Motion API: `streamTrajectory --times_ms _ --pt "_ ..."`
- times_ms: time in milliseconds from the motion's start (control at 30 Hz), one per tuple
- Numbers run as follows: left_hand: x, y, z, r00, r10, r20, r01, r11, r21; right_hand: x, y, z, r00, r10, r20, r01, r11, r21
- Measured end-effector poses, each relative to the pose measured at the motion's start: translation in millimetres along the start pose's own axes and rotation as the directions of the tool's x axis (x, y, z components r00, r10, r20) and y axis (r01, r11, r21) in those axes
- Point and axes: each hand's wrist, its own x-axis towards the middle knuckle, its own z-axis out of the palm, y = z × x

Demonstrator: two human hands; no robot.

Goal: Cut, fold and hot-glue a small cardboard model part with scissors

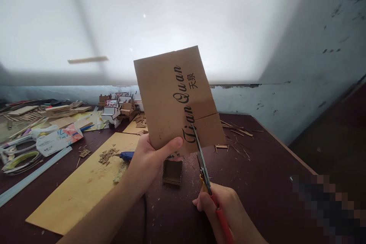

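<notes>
My left hand grips the lower left edge of a brown cardboard sheet, its thumb lying across the front. Black lettering runs up the sheet, and a crease or slit crosses its right part. In my right hand is a pair of scissors with red and yellow handles. One blade lies over the front of the cardboard, near the bottom of the lettering; the other blade is largely hidden. Below the sheet, a small open cardboard box sits on the dark table.
A yellow board lies left, bearing cardboard scraps and a blue tool, perhaps a glue gun. Small cardboard model vehicles stand behind. Tape rolls and wood strips lie far left. Thin sticks lie right.
</notes>
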Motion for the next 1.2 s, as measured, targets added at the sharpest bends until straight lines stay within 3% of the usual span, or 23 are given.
streamTrajectory --times_ms 400,633,867,1200 --pt "1.0 -0.3 -1.2 0.999 0.031 0.021 -0.032 0.999 0.031 -1.9 0.8 2.1 0.997 -0.013 -0.082 0.009 0.999 -0.045" --pt "0.5 -2.1 1.2 1.000 -0.010 0.019 0.010 1.000 -0.009 -2.3 8.2 6.7 0.999 0.049 -0.014 -0.050 0.997 -0.066" --pt "0.3 -1.2 2.4 1.000 -0.019 -0.001 0.019 1.000 -0.021 0.1 16.8 12.9 0.999 -0.048 -0.026 0.048 0.999 0.000" --pt "3.8 2.5 0.5 0.999 0.009 -0.035 -0.011 0.997 -0.082 1.2 18.8 14.2 0.999 -0.050 -0.014 0.051 0.999 0.012"
